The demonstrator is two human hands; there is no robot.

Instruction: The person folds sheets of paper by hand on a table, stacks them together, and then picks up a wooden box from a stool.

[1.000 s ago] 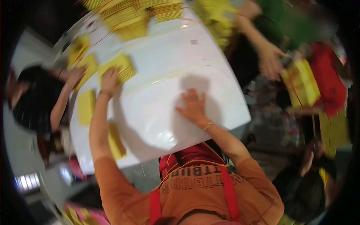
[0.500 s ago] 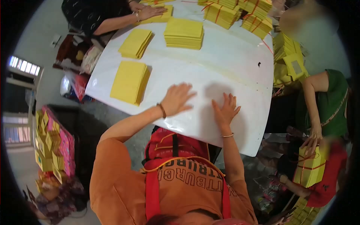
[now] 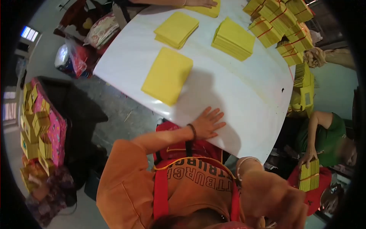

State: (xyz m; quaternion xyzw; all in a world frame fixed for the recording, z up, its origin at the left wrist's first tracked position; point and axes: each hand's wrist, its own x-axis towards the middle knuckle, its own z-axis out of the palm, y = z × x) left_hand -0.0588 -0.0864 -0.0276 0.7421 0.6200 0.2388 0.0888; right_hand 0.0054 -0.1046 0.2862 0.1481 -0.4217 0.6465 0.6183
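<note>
My left hand [image 3: 207, 124], with a dark bracelet at the wrist, lies flat near the front edge of the white table [image 3: 244, 95]. Its fingers are spread and hold nothing. My right hand [image 3: 274, 194] is raised close to the camera, off the table, with a pale bangle at the wrist. Motion smears its fingers, so their pose is unclear. Nearest my left hand is a stack of yellow envelopes [image 3: 167, 75]. Behind it lies a second yellow stack [image 3: 177, 28], and to the right a thicker stack [image 3: 234, 39].
Tied yellow bundles [image 3: 282, 23] crowd the far right corner. A co-worker's hand [image 3: 200, 3] rests on yellow envelopes at the far edge. At right, a person in green [image 3: 324, 133] touches a tied bundle [image 3: 309, 175]. More yellow stacks [image 3: 40, 122] sit on a pink cloth at left.
My right hand has left the table and come up toward the camera. My left hand has settled flat nearer the table's front edge. The view has shifted, and the stacks appear turned.
</note>
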